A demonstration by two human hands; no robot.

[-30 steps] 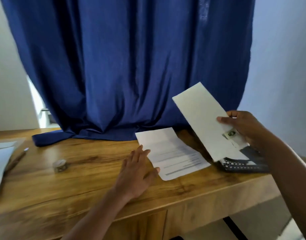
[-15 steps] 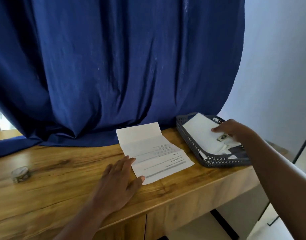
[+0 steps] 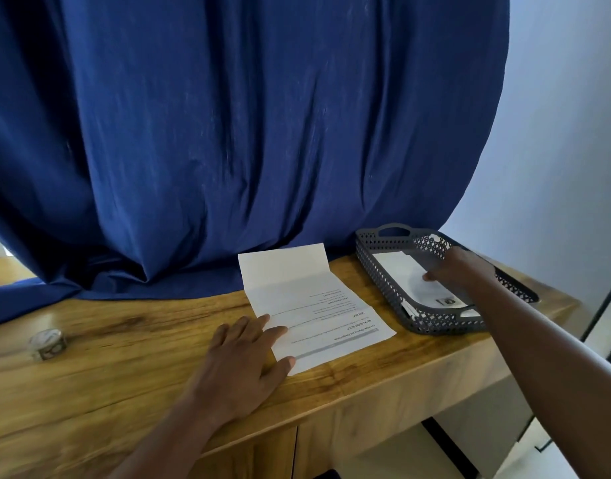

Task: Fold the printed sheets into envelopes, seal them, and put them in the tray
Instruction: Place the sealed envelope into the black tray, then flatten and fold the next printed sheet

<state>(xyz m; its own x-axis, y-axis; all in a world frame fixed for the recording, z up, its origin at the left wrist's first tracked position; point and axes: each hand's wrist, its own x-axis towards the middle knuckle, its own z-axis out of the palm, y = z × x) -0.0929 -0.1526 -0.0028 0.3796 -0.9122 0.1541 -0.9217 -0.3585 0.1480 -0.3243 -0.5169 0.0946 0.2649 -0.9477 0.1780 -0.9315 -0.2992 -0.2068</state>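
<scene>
A printed sheet (image 3: 307, 299) with fold creases lies open on the wooden table (image 3: 124, 368). My left hand (image 3: 242, 368) rests flat beside it, with straight fingertips on the sheet's near left edge. To the right stands a grey perforated tray (image 3: 376, 267). A white sealed envelope (image 3: 397, 267) with a small sticker lies inside it on other paper. My right hand (image 3: 459, 267) reaches into the tray and holds the envelope's far edge, thumb on top. That hand is blurred and its fingers are mostly hidden.
A small roll of patterned tape (image 3: 48, 344) sits on the table at the left. A dark blue curtain (image 3: 245, 133) hangs behind and drapes onto the table's back edge. The table's right end lies just past the tray.
My right hand carried the envelope down from the air and laid it flat in the tray. The view swung to the right. My left hand stayed on the sheet.
</scene>
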